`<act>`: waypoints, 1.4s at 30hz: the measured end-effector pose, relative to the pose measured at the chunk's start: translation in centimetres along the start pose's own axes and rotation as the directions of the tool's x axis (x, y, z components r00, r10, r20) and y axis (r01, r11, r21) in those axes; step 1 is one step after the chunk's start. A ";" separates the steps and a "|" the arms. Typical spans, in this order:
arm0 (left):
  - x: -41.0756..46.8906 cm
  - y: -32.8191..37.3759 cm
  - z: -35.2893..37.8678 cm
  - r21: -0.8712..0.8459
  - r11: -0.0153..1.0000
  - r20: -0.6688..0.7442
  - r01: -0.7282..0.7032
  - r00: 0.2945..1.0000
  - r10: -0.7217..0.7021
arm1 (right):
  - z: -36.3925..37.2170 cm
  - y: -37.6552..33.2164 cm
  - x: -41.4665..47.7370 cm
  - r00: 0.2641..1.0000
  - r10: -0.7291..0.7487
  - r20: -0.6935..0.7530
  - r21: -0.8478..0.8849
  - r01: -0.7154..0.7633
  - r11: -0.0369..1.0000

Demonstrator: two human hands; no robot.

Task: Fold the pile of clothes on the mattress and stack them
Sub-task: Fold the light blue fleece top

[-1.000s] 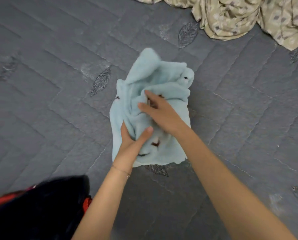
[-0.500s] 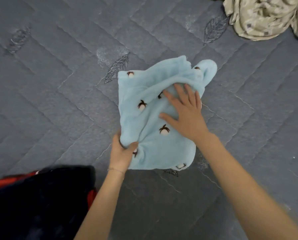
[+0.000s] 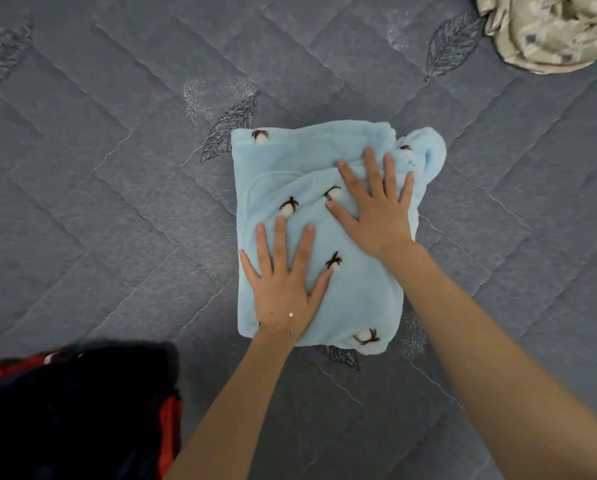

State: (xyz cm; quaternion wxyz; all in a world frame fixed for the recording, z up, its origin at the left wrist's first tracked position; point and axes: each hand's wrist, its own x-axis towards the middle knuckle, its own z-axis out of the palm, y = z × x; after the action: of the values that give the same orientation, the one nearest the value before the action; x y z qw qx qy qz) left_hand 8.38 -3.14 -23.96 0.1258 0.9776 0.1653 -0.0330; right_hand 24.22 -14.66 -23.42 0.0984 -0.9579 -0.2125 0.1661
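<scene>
1. Logged blue fleece garment [image 3: 276,168] lying mid-mattress [image 3: 117,168] as a rough folded rectangle, far right corner bunched.
2. Saw left hand [image 3: 283,282] off the near corner it pinched half a second before, now flat, fingers straight and spread, gripping nothing.
3. Saw right hand [image 3: 376,209] likewise flat, fingers splayed, pressing the far right part.
4. Judged fold nearly done and smoothing under way, with stacking pending. Noted beige cloth [image 3: 549,32] unfolded.
</scene>
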 end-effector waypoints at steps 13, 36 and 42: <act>0.7 -0.9 2.3 -0.048 0.999 -0.120 0.008 0.993 -0.014 | -0.7 0.5 4.3 0.972 -0.153 -0.178 -0.001 0.156 0.988; -10.1 -3.0 -4.4 -0.833 -0.150 0.454 0.533 0.503 -0.735 | -2.1 3.4 -14.5 0.814 0.263 0.518 0.424 -0.511 0.748; -11.0 -6.5 -5.5 -0.771 -0.078 0.603 0.632 0.686 -0.407 | -0.9 3.4 -15.4 0.947 0.168 0.272 0.712 -0.316 0.627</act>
State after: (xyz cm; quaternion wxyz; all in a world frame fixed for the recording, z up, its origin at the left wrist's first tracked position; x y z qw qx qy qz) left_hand -4.06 0.72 -19.02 0.6973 0.5126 0.4979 -0.0558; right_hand 12.68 -24.57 -19.21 0.4400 -0.8328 -0.0024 0.3358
